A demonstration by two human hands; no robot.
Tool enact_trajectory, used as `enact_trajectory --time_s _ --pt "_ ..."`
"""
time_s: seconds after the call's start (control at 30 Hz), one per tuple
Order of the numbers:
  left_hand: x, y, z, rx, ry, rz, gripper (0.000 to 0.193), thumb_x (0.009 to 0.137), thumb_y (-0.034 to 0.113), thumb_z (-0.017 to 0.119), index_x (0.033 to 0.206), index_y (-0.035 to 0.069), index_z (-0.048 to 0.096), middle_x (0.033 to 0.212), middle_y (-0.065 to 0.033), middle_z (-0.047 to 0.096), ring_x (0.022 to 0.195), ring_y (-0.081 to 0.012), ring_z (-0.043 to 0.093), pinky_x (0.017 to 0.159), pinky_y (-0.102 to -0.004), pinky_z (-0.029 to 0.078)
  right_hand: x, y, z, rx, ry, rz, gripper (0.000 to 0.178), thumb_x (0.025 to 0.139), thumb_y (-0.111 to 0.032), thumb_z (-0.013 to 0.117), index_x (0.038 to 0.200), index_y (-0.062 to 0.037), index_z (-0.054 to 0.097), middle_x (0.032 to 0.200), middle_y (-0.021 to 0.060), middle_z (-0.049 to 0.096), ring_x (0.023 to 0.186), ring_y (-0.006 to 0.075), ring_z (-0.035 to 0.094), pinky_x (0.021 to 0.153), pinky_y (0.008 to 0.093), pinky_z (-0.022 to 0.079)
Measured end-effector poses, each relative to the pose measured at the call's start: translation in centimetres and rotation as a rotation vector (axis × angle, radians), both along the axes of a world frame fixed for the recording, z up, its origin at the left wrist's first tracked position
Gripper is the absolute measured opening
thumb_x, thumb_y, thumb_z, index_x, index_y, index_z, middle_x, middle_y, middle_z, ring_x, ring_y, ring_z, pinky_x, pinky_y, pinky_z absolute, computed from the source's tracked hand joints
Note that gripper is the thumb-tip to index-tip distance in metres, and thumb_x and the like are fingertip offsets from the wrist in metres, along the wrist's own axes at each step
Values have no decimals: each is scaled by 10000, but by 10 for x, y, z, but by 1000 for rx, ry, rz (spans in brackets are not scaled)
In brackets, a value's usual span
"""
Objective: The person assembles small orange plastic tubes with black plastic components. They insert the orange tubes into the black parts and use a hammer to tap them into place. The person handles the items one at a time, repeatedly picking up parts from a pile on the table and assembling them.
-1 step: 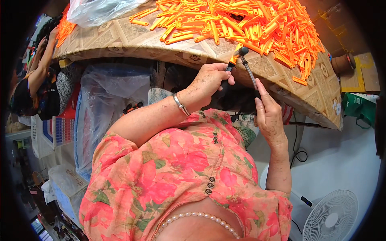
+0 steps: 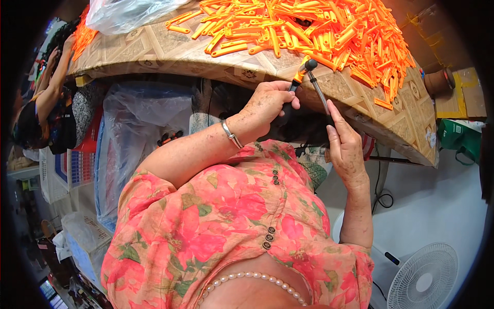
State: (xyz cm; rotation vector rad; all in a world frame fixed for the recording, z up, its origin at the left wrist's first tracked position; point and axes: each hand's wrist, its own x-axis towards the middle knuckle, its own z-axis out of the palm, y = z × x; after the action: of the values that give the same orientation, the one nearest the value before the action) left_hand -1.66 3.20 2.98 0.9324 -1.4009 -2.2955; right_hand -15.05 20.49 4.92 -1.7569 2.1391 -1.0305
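Note:
My left hand (image 2: pixel 267 107) is closed round the black lower part of an orange-and-black handle (image 2: pixel 298 78), whose orange end points up toward the table edge. In my right hand (image 2: pixel 347 149) is a small hammer (image 2: pixel 319 91) with a rounded black head, a grey metal shaft and a dark grip partly hidden by the fingers. The hammer head is right at the handle's orange end; whether they touch, I cannot tell. A large heap of orange plastic pieces (image 2: pixel 355 31) lies just beyond both hands on the patterned table (image 2: pixel 180 49).
Clear plastic sheeting (image 2: pixel 131 15) lies on the table's far left. A plastic-lined blue crate (image 2: pixel 146 108) stands below, left of me. Another person's arm (image 2: pixel 56 77) is at far left. A white fan (image 2: pixel 424 280), green bag (image 2: pixel 458 136) and cardboard box (image 2: pixel 465 92) are on the right.
The hammer and my right hand have shifted very slightly. My left hand and the handle look still.

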Motion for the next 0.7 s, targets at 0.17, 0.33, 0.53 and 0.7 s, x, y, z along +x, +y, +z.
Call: enact_trajectory --time_s 0.17,0.33,0.53,0.7 --pt "3 0 2 14 4 -15 219 932 95 511 1091 53 656 736 52 624 537 -20 410 502 -170 324 5 7 3 -18 -124 -63 489 948 0 505 1430 -69 462 1114 125 647 708 114 510 668 256 452" --pt "2 -2 1 -3 10 -17 221 936 92 507 1097 48 652 737 47 626 530 -22 406 499 -168 321 10 7 5 69 -179 -1 494 939 9 504 1426 -50 448 1221 212 615 1093 311 593 920 365 468" --pt "1 -2 -1 14 19 -10 212 936 91 509 1084 47 655 738 46 627 533 -25 411 501 -170 325 13 9 7 -112 -110 -30 508 924 33 505 1423 -40 444 1237 240 605 1145 356 605 954 381 477" --pt "1 -2 -1 8 12 7 208 934 92 514 1078 39 654 736 47 626 534 -23 413 500 -167 324 7 8 -1 70 -170 -24 503 929 30 504 1424 -36 444 1253 231 603 1159 340 604 964 380 472"
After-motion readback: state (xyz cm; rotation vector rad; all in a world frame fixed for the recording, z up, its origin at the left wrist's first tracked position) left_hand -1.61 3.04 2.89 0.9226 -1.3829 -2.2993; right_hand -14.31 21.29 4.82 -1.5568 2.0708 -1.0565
